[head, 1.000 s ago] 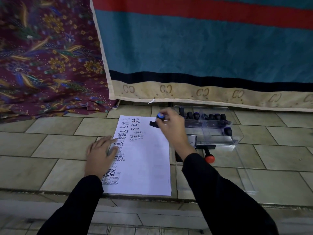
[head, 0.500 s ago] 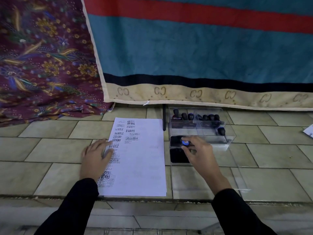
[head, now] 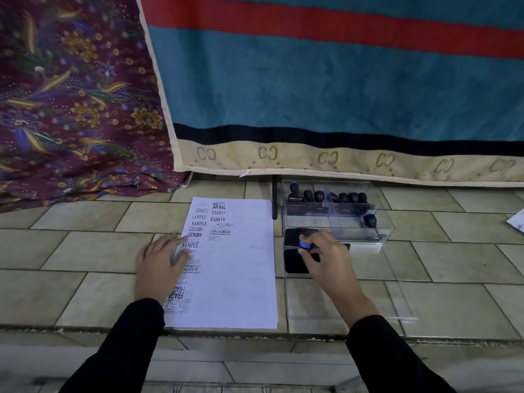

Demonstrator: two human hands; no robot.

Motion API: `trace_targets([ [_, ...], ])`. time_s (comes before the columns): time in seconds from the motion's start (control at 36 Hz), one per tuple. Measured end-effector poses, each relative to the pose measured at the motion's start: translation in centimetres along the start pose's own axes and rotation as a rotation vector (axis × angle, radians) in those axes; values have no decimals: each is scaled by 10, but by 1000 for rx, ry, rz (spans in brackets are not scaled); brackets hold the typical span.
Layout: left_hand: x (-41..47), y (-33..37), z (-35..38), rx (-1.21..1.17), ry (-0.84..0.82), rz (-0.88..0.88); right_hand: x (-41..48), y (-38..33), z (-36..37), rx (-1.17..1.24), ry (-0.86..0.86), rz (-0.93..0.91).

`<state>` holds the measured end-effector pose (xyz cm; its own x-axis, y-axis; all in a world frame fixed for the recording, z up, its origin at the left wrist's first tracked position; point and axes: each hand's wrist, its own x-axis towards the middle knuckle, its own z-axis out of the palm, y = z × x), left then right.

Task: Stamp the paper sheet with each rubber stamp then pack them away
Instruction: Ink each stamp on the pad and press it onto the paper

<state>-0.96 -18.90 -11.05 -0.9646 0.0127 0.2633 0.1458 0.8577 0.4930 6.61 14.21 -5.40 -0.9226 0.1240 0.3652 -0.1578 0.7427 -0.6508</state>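
A white paper sheet (head: 235, 268) with several black stamp marks down its left half lies on the tiled surface. My left hand (head: 161, 262) rests flat on the sheet's left edge, fingers straight. My right hand (head: 326, 259) grips a rubber stamp with a blue-topped handle (head: 304, 245) and holds it down on a black ink pad (head: 296, 260) just right of the sheet. Behind the pad stands a clear plastic box (head: 380, 231) with a row of several black-handled stamps (head: 329, 197) inside.
A clear lid (head: 340, 302) lies flat on the tiles in front of the ink pad. A black pen-like stick (head: 274, 199) lies between sheet and box. Hanging cloths close off the back. A step edge runs just below the sheet. A paper corner (head: 517, 221) shows at far right.
My right hand carried the blue-topped stamp from the top of the sheet across to the ink pad and now holds it there. My left hand stayed on the sheet.
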Motion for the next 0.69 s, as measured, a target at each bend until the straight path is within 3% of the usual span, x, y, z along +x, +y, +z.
trace_targets([
  [0.39, 0, 2, -2, 0, 4, -5, -2, -7, 2, -42, 12, 48],
  [0.53, 1, 0, 0, 3, 4, -2, 4, -32, 10, 96, 114, 0],
  [0.69, 0, -2, -2, -13, -12, 5, 33, -75, 52, 227, -6, -130],
])
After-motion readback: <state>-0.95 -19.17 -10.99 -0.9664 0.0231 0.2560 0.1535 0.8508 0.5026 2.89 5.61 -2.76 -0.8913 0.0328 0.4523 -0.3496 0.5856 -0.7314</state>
